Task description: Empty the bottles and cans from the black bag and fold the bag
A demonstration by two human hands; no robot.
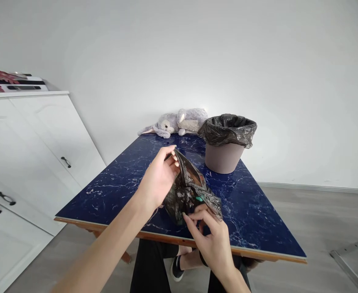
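Both hands are on the crumpled black bag [186,189], which is held up just above the near part of the blue marbled bench [111,183]. The left hand [158,179] has its grip closed on the bag's upper edge, fingers curled over the top and pinching the plastic. The right hand [213,240] comes in from below, its grip closed too, fingertips [191,223] nipping the lower folds. Between the two grips the bag hangs bunched and wrinkled. A small green speck [199,199] peeks out of the folds right above the right grip, too small to tell what it is. The bag and the left hand block the stretch of bench straight behind them. Beyond the grips, a little to the right and well apart from the bag, a grey bin [223,158] stands on the bench, with a black liner [229,130] folded over its rim. Further beyond, at the far edge by the white wall, a grey plush toy [175,122] lies just beside that liner. Well off to the left of the left grip is a white cabinet [29,142] with dark handles. Below the right grip, under the bench edge, a shoe [176,268] shows.
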